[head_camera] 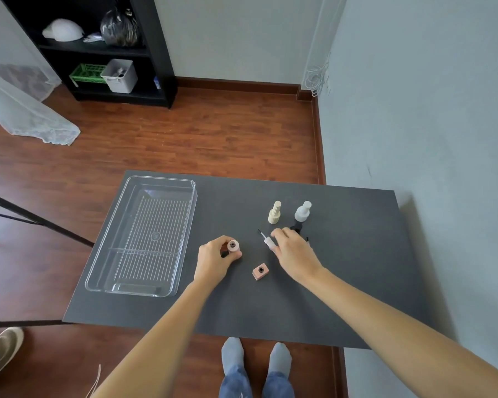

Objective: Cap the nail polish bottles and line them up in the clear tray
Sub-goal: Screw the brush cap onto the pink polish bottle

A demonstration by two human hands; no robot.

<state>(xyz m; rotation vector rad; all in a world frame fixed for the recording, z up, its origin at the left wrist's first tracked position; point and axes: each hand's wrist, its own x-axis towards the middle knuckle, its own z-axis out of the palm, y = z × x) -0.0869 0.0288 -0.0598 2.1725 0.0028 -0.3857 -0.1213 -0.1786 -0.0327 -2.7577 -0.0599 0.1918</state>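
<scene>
My left hand (215, 257) holds a round pink nail polish bottle (233, 246), fingers curled round its sides, its open neck facing up. The bottle stands on the dark bench (342, 271), a little right of the clear tray (110, 248).

My right hand (292, 249) pinches a white cap with its brush (266, 239); the thin brush stem points up and to the left, away from my fingers, and the cap's body lies under my fingertips (276, 232). It is between the two hands, apart from the pink bottle.

Near me, between my wrists, a square pink bottle (260, 271) stands alone on the bench with its neck open.

Beyond my right hand stand two capped bottles side by side: a cream bottle with a ribbed cap (274, 212) on the left and a white bottle (302, 211) on the right. Something black (296, 227) lies just past my right knuckles, mostly hidden; I cannot tell what it is.

The clear tray lies lengthwise on the left part of the bench, with a ribbed floor and a low divider across it. No bottle is in it.

Below the bench edge I see my grey socks (232, 351) on the wooden floor (184, 133), and a black shelf unit (144, 53) stands by the far wall.
</scene>
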